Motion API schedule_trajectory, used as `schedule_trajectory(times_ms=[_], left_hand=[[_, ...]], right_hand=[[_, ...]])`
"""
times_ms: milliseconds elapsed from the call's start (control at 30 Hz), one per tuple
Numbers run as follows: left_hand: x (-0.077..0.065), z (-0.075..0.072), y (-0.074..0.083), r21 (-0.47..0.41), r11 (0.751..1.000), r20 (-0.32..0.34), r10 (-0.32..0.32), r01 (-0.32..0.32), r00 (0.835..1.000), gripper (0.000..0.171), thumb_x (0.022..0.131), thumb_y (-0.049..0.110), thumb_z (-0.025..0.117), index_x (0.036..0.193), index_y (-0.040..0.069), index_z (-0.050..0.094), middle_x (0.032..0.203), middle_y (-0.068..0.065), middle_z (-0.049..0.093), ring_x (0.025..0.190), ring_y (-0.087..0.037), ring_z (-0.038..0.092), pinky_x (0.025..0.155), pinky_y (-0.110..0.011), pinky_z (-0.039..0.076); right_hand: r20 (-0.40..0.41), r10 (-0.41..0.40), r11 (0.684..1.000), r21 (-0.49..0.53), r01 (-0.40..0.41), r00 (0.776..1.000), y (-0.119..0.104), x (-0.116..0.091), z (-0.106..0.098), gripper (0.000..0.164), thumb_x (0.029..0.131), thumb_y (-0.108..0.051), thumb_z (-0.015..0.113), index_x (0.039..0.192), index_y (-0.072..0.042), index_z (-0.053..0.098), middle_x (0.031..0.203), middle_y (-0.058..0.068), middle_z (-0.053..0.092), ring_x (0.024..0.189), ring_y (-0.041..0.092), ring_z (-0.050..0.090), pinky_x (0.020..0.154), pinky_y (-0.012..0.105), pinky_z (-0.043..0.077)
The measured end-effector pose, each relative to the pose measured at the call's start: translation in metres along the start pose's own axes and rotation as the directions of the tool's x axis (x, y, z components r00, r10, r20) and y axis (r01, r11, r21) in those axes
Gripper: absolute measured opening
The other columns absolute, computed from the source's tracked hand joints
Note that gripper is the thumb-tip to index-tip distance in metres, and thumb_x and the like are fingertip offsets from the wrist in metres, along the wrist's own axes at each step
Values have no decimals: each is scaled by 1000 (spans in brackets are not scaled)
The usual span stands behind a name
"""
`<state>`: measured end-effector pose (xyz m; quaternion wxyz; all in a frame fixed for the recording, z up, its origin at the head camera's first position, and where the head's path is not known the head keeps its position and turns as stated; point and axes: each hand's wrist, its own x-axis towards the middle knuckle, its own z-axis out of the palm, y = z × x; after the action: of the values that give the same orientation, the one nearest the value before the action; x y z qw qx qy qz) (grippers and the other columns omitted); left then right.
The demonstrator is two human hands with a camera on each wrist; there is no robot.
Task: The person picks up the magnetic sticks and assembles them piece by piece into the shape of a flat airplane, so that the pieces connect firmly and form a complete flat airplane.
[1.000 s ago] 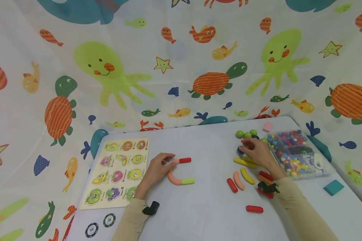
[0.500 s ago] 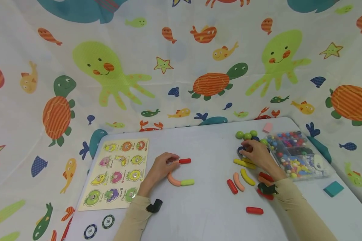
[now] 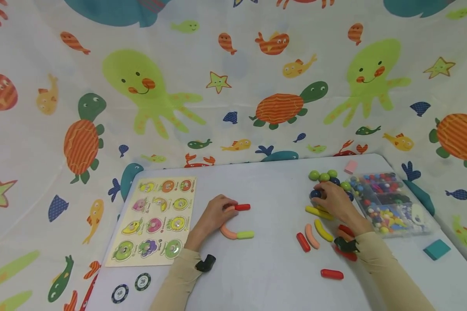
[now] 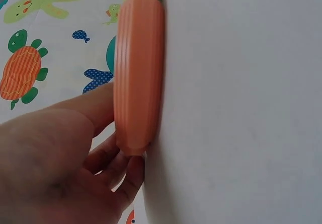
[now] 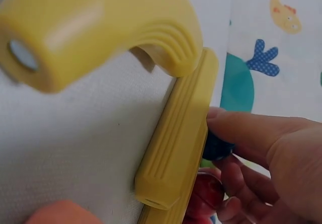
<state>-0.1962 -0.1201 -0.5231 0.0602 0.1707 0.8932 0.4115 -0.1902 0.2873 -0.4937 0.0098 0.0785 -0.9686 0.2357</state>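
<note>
In the head view my left hand (image 3: 216, 212) pinches the upper end of a salmon curved stick shape, beside a red stick (image 3: 242, 207). Its lower salmon curve (image 3: 228, 232) joins a light green stick (image 3: 245, 235). Close up in the left wrist view, a salmon piece (image 4: 139, 73) covers part of the fingers. My right hand (image 3: 334, 201) pinches a dark blue ball (image 3: 315, 194) between thumb and fingers, just above the yellow sticks (image 3: 315, 211). The right wrist view shows that ball (image 5: 216, 147) partly behind a straight yellow stick (image 5: 176, 133).
Loose red, salmon and yellow sticks (image 3: 323, 230) lie near my right forearm. Green balls (image 3: 324, 177) sit behind that hand, left of a compartment bead box (image 3: 391, 203). A teal block (image 3: 436, 249), a fruit puzzle board (image 3: 167, 190) and two round chips (image 3: 142, 281) are around.
My right thumb and fingers have come down and closed around the dark blue ball. My left hand stays at the salmon piece. The head view has shifted slightly.
</note>
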Motion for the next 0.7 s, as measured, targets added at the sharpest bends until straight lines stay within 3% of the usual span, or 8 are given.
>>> schedule_trajectory(times_ms=[333,533,700], left_hand=[[1,1,0,57,996,-27,70,-68,997,22,92,19,76,112,11,75,99,-1,64,89,-13,56,80,-28,48],[-1,2,1,57,997,-18,51,-50,999,24,91,21,77,113,12,75,101,-1,65,92,-14,56,83,-29,48],[-2,2,1,45,998,-25,53,-51,998,23,92,21,76,113,13,75,99,0,64,90,-13,55,79,-27,47]], right_hand=[[0,-63,996,57,63,998,-12,1,0,40,90,-21,78,126,-4,67,112,11,66,95,25,58,79,38,52],[23,-132,984,120,128,991,-40,8,7,39,90,-21,78,125,-7,68,115,9,68,104,28,62,89,48,54],[40,-202,968,160,193,979,-66,17,22,39,89,-20,79,123,-6,68,112,8,68,103,26,63,90,47,55]])
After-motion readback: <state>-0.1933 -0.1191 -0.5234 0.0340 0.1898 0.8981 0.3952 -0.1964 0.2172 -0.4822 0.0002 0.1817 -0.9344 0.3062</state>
